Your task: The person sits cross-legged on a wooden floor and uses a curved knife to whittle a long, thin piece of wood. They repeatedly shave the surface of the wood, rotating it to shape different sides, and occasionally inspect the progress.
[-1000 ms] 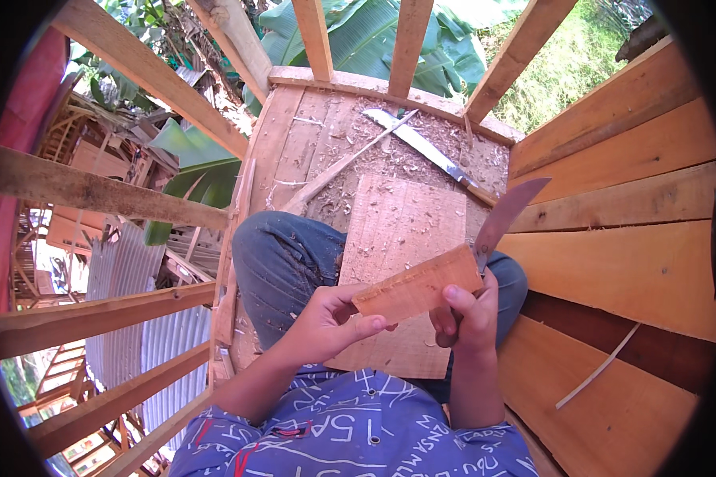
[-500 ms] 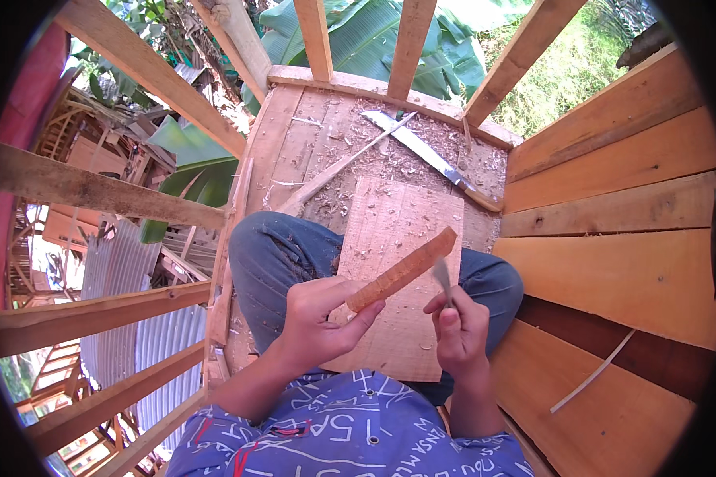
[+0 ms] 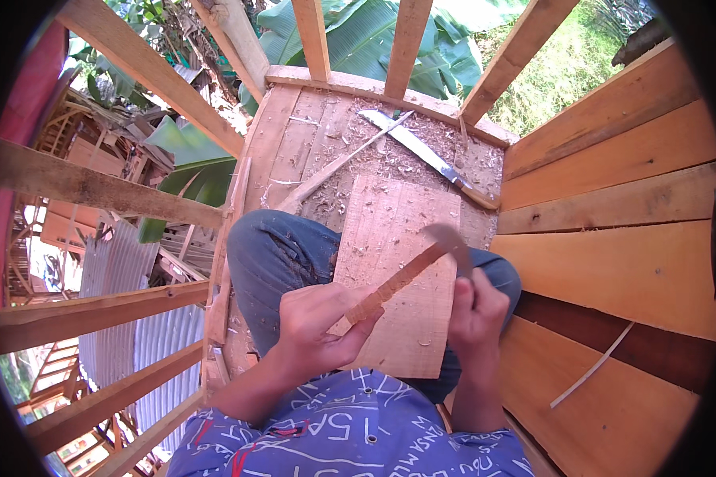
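Note:
My left hand (image 3: 314, 324) grips the lower end of a short, brown strip of wood (image 3: 399, 278), thumb along its underside. The strip slants up to the right above a flat wooden board (image 3: 394, 211) between my bent knees. My right hand (image 3: 477, 314) is closed round a small knife (image 3: 447, 236) with a grey, curved-looking blade; its handle is hidden in my fingers. The blade, somewhat blurred, lies at the strip's far end, against or just over it.
Beyond the board, a machete (image 3: 418, 147) with a wooden handle and a long pale stick (image 3: 326, 176) lie on plank flooring (image 3: 274, 131) strewn with shavings. A wooden plank wall (image 3: 612, 266) rises on the right. Rails (image 3: 103, 195) stand at the left.
The knife has moved up, its blade now across the far end of the strip. My right hand has risen and shifted right. The strip has turned slightly in my left hand.

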The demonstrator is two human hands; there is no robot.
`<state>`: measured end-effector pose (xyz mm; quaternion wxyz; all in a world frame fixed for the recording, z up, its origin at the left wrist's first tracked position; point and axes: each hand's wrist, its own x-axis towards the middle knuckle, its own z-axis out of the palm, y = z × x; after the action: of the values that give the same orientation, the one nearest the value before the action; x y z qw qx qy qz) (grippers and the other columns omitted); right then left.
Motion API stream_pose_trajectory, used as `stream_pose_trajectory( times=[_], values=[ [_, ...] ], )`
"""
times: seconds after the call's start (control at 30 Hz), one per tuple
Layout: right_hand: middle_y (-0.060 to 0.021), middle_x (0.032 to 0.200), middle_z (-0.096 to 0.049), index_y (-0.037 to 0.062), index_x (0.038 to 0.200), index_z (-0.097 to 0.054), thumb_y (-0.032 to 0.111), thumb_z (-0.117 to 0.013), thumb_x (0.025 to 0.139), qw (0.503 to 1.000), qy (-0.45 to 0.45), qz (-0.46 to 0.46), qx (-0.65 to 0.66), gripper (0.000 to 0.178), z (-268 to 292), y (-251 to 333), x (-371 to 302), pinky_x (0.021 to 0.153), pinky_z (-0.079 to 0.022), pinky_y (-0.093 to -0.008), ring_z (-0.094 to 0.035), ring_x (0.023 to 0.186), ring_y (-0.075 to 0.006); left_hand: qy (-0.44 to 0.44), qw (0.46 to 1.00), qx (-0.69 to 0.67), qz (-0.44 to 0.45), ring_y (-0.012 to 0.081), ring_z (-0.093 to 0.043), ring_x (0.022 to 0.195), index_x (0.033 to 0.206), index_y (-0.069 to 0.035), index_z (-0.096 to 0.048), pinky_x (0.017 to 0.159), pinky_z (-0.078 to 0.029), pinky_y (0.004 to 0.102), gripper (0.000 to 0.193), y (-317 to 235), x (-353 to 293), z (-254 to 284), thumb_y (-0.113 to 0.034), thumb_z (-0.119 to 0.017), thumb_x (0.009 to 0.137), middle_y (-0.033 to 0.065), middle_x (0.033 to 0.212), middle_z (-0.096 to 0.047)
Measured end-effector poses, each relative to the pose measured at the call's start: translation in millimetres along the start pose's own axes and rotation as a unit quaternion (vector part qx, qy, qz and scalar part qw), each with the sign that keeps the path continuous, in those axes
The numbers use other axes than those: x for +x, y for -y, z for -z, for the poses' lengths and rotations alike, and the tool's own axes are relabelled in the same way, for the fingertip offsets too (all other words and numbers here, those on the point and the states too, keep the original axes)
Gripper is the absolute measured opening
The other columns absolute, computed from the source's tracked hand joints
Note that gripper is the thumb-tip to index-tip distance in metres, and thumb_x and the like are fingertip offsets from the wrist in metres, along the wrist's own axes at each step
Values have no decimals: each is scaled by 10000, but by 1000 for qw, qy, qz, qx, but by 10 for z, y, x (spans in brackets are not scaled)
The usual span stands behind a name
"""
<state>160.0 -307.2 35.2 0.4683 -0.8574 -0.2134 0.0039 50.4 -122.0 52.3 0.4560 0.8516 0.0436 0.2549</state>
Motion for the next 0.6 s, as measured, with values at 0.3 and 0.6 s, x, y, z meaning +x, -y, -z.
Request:
stream_pose_trajectory(
  times=[0.3,0.6],
  values=[
    [-101,541,-378,3,707,-444,238,-471,988,994,72,63,-44,368,-57,-150,-163,458,-330,-340,-381,479,-137,14,999,-42,24,218,-628,560,871,-30,-705,486,-448,303,163,71,-81,-3,-28,-762,719,95,692,-648],
    [43,555,-385,6,981,-499,354,-489,995,966,5,-143,217,349,-160,-346,-127,342,-276,-193,-382,441,-32,64,961,-200,177,152,-659,638,934,-4,-703,564,-489,278,173,310,-228,-74,-114,-739,805,105,772,-691]
  ],
)
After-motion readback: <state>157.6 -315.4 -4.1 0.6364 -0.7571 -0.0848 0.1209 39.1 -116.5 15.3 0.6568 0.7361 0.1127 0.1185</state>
